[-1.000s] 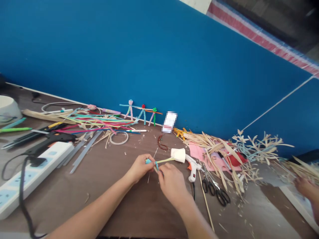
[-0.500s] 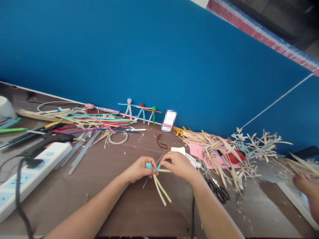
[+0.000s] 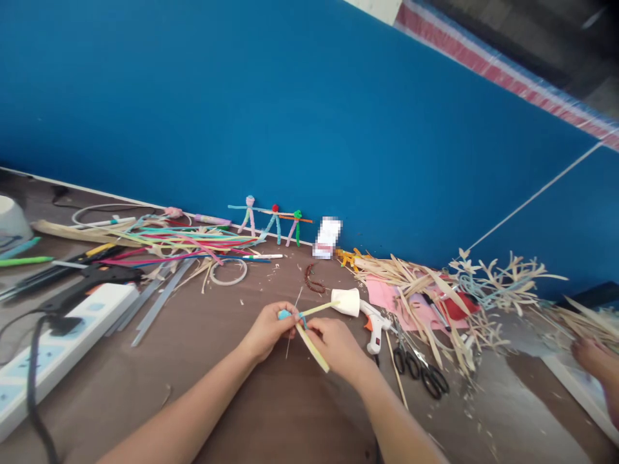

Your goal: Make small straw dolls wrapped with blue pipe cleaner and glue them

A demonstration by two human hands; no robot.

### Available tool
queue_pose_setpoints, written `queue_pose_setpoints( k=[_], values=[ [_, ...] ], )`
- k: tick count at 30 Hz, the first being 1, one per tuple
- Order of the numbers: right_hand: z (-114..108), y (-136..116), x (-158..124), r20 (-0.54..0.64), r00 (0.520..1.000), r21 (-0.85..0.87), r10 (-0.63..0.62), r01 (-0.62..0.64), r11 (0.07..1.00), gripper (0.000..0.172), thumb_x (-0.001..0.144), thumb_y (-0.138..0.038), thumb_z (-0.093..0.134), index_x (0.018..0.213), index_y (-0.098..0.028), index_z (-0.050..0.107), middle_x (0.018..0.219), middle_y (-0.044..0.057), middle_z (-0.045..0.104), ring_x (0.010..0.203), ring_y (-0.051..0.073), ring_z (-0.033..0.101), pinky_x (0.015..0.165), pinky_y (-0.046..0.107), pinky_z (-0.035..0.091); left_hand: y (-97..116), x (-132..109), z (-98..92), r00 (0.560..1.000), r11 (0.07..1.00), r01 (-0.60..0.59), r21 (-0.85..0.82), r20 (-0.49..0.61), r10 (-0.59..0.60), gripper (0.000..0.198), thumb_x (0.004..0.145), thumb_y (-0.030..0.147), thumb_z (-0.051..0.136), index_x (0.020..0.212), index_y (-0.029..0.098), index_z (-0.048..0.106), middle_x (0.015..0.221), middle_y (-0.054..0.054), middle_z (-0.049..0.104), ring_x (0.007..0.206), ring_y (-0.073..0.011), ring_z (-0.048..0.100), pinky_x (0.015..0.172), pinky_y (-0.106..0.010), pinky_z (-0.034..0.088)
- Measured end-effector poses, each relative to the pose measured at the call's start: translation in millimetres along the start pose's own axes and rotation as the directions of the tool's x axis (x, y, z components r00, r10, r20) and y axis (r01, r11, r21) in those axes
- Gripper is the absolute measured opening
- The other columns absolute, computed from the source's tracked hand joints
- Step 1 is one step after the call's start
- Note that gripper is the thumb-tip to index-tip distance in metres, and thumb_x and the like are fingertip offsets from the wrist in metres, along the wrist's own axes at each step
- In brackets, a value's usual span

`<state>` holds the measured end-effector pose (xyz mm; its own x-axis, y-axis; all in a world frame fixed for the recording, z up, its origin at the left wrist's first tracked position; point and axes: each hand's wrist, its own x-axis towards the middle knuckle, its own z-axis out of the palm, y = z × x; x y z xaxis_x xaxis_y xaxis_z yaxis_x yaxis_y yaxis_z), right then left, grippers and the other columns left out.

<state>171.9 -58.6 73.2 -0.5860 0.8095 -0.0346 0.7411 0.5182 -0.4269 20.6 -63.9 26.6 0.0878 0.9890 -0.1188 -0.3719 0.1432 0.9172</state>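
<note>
In the head view, the right hand (image 3: 336, 345) has dropped nearer since half a second ago, showing more of the white tapered cup (image 3: 345, 302). Left hand (image 3: 265, 328) pinches the blue-and-pale-yellow fuzzy-stem bundle (image 3: 312, 348) above the table's (image 3: 251, 399) near middle; the right's fingers close against its blue wrap, their exact grip hidden.

No legible lettering, labels, brands or numbers; white rectangle (image 3: 327, 237) near blue wall (image 3: 290, 116) pixelated, unreadable.
</note>
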Motion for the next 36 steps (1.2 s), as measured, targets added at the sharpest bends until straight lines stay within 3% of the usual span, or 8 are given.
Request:
queue_pose_setpoints(
  k=[5,11,17,24,28,31,33,36],
  values=[
    [-8.0,-14.9,-10.0,0.012,1.000,-0.327,0.009,-0.005,0.945,0.020,0.083,-0.023,0.037,0.087,-0.018,0.056,0.082,0.006,0.061,0.073,0.017,0.055,0.063,0.025,0.034,-3.2,-0.8,1.4,0.992,0.961,-0.078,0.264,-0.072,0.100,0.009,0.063,0.023,0.055,0.062,0.014,0.052,0.041,0.005,0.048,0.039,-0.0073,0.042,0.042,-0.018,0.034],
    [-23.0,-21.0,-9.8,-0.039,0.998,-0.372,-0.040,0.022,0.928,0.021,0.084,-0.024,0.037,0.084,-0.019,0.057,0.082,0.004,0.058,0.073,0.016,0.054,0.063,0.025,0.034,-3.7,-1.6,0.7,0.991,0.901,-0.111,0.420,-0.026,0.134,0.002,0.059,0.015,0.051,0.060,0.014,0.052,0.042,0.007,0.045,0.039,-0.0059,0.038,0.041,-0.017,0.029],
    [-40.9,-6.2,2.9,-0.104,0.993,-0.115,-0.062,0.050,0.992,0.013,0.078,-0.023,0.048,0.079,-0.021,0.062,0.081,0.001,0.059,0.075,0.012,0.053,0.066,0.022,0.035,2.2,-5.2,0.4,0.990,0.950,-0.081,0.301,0.136,0.042,0.004,0.059,0.015,0.056,0.061,0.013,0.053,0.055,0.001,0.060,0.045,-0.0060,0.044,0.045,-0.017,0.032],
    [-34.5,27.7,22.3,0.187,0.978,0.365,-0.093,0.018,0.931,0.016,0.071,-0.026,0.053,0.071,-0.015,0.065,0.066,0.000,0.062,0.061,0.011,0.053,0.056,0.020,0.037,1.3,-8.0,-2.6,0.955,0.993,0.011,0.119,0.293,-0.046,0.014,0.060,0.020,0.063,0.064,0.013,0.052,0.059,-0.003,0.064,0.040,-0.0048,0.045,0.038,-0.015,0.029],
    [-24.6,33.4,21.3,0.316,0.946,0.573,-0.065,-0.136,0.808,0.025,0.071,-0.036,0.054,0.072,-0.013,0.063,0.057,-0.001,0.056,0.050,0.009,0.048,0.048,0.019,0.036,-0.4,-5.0,-3.8,0.976,0.999,0.013,-0.043,0.219,-0.004,0.018,0.060,0.023,0.065,0.064,0.013,0.050,0.058,-0.001,0.062,0.040,-0.0039,0.043,0.038,-0.015,0.030],
    [-12.7,31.3,16.8,0.319,0.948,0.632,-0.004,-0.209,0.746,0.025,0.074,-0.037,0.051,0.076,-0.014,0.060,0.056,-0.002,0.052,0.047,0.008,0.046,0.045,0.019,0.035,-1.3,-1.8,-3.8,0.992,0.998,-0.015,-0.067,0.121,0.023,0.018,0.061,0.025,0.064,0.064,0.014,0.051,0.051,0.002,0.055,0.039,-0.0040,0.041,0.038,-0.015,0.029],
    [-5.2,28.0,14.0,0.264,0.964,0.582,0.029,-0.183,0.792,0.025,0.077,-0.035,0.047,0.072,-0.013,0.059,0.055,-0.003,0.050,0.046,0.007,0.043,0.045,0.018,0.032,-1.5,-0.4,-2.8,0.999,0.999,-0.037,-0.031,0.034,0.038,0.018,0.061,0.026,0.063,0.063,0.014,0.051,0.045,0.005,0.050,0.038,-0.0041,0.039,0.038,-0.015,0.028],
    [-1.0,18.9,8.8,0.129,0.991,0.342,0.040,-0.082,0.936,0.029,0.081,-0.031,0.040,0.064,-0.013,0.056,0.054,-0.003,0.049,0.049,0.007,0.041,0.046,0.019,0.028,-1.4,-0.5,-0.2,0.995,0.995,-0.063,0.078,-0.072,0.069,0.015,0.062,0.026,0.061,0.063,0.014,0.051,0.043,0.006,0.047,0.037,-0.0042,0.036,0.037,-0.015,0.027]
  ],
)
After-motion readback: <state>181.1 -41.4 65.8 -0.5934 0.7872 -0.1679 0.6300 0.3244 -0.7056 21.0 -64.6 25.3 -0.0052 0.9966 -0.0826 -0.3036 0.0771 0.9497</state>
